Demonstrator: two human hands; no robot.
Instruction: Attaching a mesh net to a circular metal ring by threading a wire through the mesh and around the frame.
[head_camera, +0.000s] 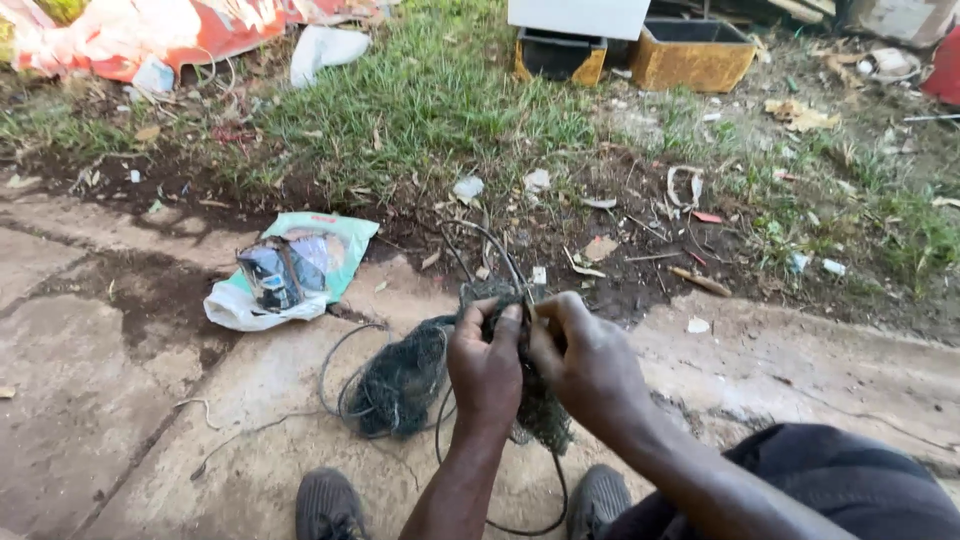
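1. One dark net (405, 380) is seen, bunched into a tangled bundle, with one thin black cord (345, 345) looped through and around it.
2. Two hands are counted: the left hand (487, 365) and the right hand (580, 360), both clenched on the upper part of the net, side by side and touching it.
3. The net is held just above the concrete floor (120, 400), between the hands and two dark shoes (330, 505).
4. One crumpled plastic bag (290, 270) is laid to the left, well apart from the net.
5. Two yellow boxes (690, 55) are set on the grass (420, 100) beyond a strip of littered soil.
6. The net looks dark green-black, fine-meshed and matted.
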